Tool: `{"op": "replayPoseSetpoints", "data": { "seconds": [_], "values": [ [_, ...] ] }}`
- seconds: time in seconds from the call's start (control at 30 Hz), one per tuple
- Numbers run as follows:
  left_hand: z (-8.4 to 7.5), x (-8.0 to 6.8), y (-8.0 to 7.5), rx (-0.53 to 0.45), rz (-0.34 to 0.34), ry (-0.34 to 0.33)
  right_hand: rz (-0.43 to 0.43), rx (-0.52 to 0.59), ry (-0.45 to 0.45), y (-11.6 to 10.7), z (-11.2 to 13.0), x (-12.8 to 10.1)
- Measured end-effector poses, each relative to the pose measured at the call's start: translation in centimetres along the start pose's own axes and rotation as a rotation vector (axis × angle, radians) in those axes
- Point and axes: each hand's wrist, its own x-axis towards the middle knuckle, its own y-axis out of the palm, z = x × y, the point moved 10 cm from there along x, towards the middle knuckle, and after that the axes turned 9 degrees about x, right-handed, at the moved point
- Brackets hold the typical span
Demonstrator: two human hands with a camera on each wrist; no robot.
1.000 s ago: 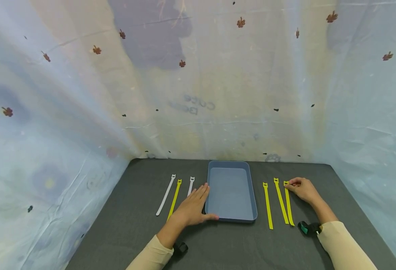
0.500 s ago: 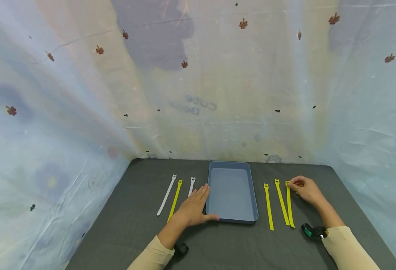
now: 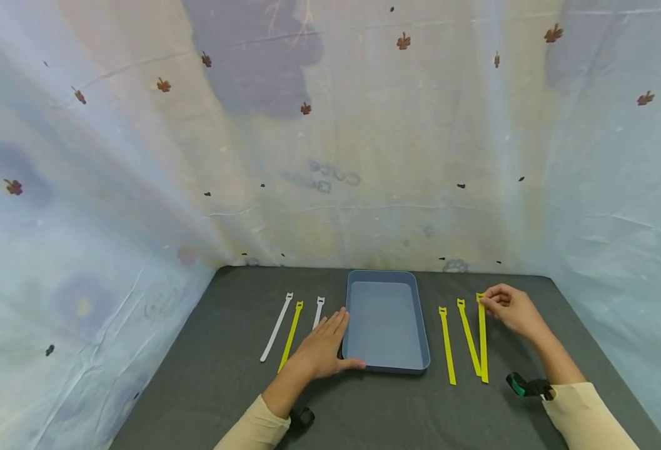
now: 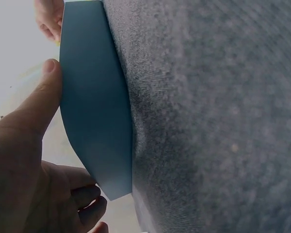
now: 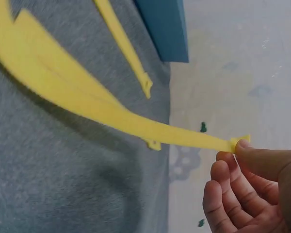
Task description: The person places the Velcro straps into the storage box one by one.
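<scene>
the right hand [image 3: 510, 309] pinches the yellow strap [image 3: 482, 337] at its top end, right of the middle, and has now lifted it. the left hand [image 3: 321, 347] lies open against the blue tray [image 3: 385, 365].

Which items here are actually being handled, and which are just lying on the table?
Handled:
yellow tie, head end pinched and lifted by right hand
blue tray, left hand resting on its edge

Lying about:
two other yellow ties
yellow tie left of tray
two white ties
</scene>
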Motion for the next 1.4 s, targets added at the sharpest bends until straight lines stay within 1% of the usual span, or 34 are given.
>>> {"op": "replayPoseSetpoints", "data": {
  "seconds": [0.23, 0.53, 0.87, 1.1, 1.4],
  "values": [
    [-0.1, 0.0, -0.1, -0.002, 0.000, 0.003, -0.027, -0.001, -0.058, -0.6, 2.5, -0.4],
    [0.1, 0.1, 0.1, 0.004, 0.000, 0.001, -0.050, 0.011, -0.137, -0.7, 6.3, -0.6],
    [0.0, 0.0, -0.1, -0.014, -0.004, 0.005, -0.038, 0.072, -0.195, -0.2, 10.0, -0.9],
    [0.0, -0.1, -0.3, -0.025, -0.005, 0.006, -0.041, 0.091, -0.216, 0.1, 11.6, -1.1],
    [0.0, 0.0, -0.1, -0.018, 0.005, 0.006, -0.019, 0.183, -0.289, 0.6, 14.5, -1.7]
  ]
}}
